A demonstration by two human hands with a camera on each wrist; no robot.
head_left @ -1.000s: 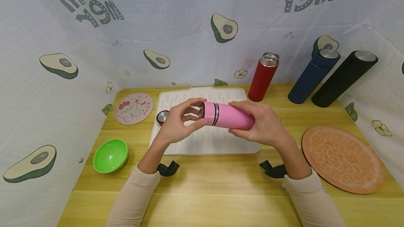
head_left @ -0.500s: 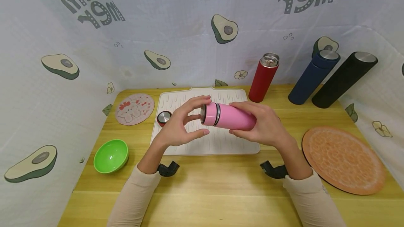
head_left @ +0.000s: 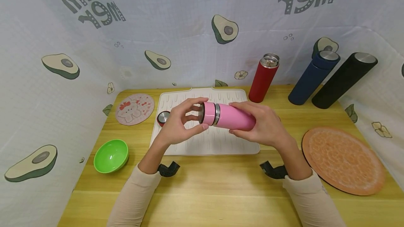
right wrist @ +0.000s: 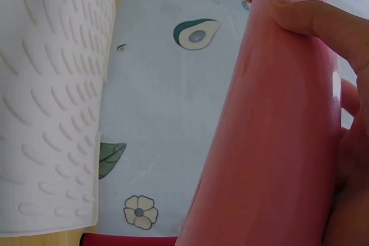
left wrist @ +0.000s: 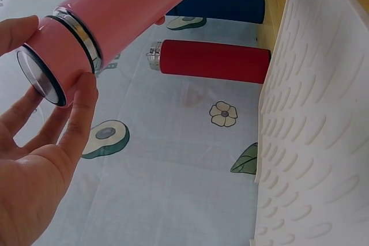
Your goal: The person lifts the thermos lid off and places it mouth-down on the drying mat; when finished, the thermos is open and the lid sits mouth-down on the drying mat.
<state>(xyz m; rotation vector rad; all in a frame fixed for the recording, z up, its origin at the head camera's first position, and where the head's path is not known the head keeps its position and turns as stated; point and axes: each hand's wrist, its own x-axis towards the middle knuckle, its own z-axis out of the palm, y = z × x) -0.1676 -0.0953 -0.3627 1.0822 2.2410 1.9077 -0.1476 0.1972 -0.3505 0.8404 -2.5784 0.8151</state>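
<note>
A pink vacuum flask [head_left: 235, 116] is held above the white ridged mat [head_left: 205, 146], lying nearly level with its lid end to the left. My right hand [head_left: 266, 123] grips its body from the right, thumb and fingers on opposite sides. At the other end, my left hand [head_left: 176, 125] pinches the pink lid [head_left: 209, 114] between thumb and fingertips. In the left wrist view, a silver band [left wrist: 86, 41] shows between lid and body. Behind the left hand, a red lid with a silver top [head_left: 163, 116] sits on the mat, partly hidden.
An uncapped red flask [head_left: 263, 80] stands behind the mat's right corner. Farther right stand a blue flask [head_left: 312, 78] and a black flask [head_left: 344, 80]. A round orange mat [head_left: 344, 160] lies at right. At left are a green bowl [head_left: 111, 156] and a pink rabbit coaster [head_left: 134, 109].
My left fingers and thumb spread away from the lid half a second ago and now touch it again. The right hand keeps its grip, and the flask stays almost where it was.
</note>
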